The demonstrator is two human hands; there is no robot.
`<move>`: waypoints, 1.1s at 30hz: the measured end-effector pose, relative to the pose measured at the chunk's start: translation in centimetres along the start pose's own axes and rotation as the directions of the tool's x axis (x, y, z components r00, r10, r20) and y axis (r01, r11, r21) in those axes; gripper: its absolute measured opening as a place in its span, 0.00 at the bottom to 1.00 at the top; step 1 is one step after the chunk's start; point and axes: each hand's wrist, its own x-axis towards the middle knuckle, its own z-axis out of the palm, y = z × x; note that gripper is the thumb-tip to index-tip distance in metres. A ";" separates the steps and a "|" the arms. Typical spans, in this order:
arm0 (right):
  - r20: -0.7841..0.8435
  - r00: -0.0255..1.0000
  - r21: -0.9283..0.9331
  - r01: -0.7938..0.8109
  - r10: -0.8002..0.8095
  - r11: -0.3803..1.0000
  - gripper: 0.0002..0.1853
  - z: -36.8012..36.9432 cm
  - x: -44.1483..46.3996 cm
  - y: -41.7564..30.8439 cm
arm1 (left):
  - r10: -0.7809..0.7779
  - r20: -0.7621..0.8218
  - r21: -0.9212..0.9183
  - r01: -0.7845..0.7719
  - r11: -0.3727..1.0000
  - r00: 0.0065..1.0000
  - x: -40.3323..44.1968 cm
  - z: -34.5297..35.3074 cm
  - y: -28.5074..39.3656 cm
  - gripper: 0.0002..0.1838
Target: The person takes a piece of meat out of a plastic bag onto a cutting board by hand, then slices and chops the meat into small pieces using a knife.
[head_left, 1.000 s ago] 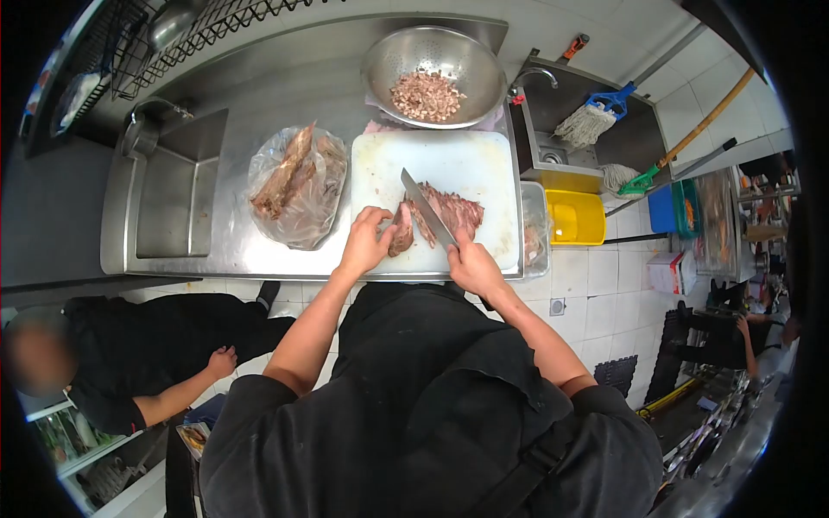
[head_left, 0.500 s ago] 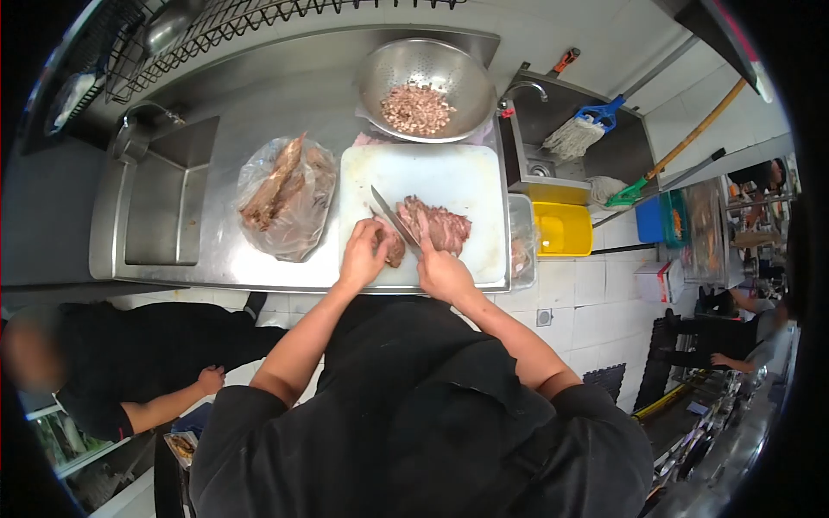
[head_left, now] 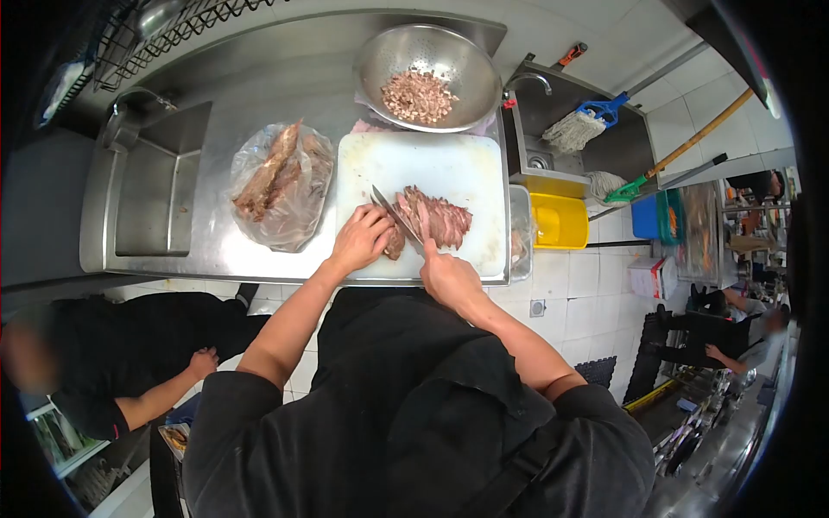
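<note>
On a white cutting board (head_left: 371,160), my right hand (head_left: 451,274) is wrapped round the handle of a knife (head_left: 395,211), its blade pointing away and to the left. The blade lies between a pile of sliced meat (head_left: 447,217) on the right and a smaller piece of meat (head_left: 394,245) on the left. My left hand (head_left: 361,235) presses on that smaller piece with bent fingers. A clear plastic bag (head_left: 302,226) holding large chunks of meat stands left of the board. Behind the board, a steel colander (head_left: 471,73) holds small diced pieces (head_left: 418,97).
A sink (head_left: 155,207) is at the far left, another (head_left: 604,147) with a mop head (head_left: 573,131) at the right. A clear container (head_left: 520,233) and yellow bin (head_left: 560,221) flank the board's right. One person (head_left: 147,345) is at left, another (head_left: 717,335) far right.
The knife has moved left, from the sliced pile to the smaller piece. My left hand has shifted over that piece, its fingers more closely bent. The whole view has shifted slightly.
</note>
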 end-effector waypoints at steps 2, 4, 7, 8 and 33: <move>0.036 0.999 -0.021 -0.005 0.005 1.000 0.15 -0.4 -1.0 -0.1 | -0.020 -0.052 0.047 0.022 0.999 0.998 -0.1 0.8 0.0 0.13; 0.112 0.991 -0.071 -0.062 0.069 0.996 0.14 -0.5 -1.7 0.0 | -0.019 -0.059 0.046 0.022 0.999 0.998 -0.1 0.7 0.1 0.13; 0.076 0.997 -0.050 -0.030 0.033 0.998 0.14 1.8 -1.1 0.8 | -0.040 -0.046 0.041 0.042 0.998 0.998 -0.3 1.1 0.0 0.13; 0.082 0.996 -0.050 -0.032 0.036 0.998 0.14 3.2 0.1 0.9 | -0.050 -0.037 0.044 0.052 0.998 0.998 -0.3 1.2 -0.1 0.13; -0.062 0.997 0.087 -0.045 0.050 0.995 0.17 3.2 4.5 1.5 | -0.053 0.155 -0.237 0.089 0.967 0.987 -0.3 -3.2 -0.9 0.18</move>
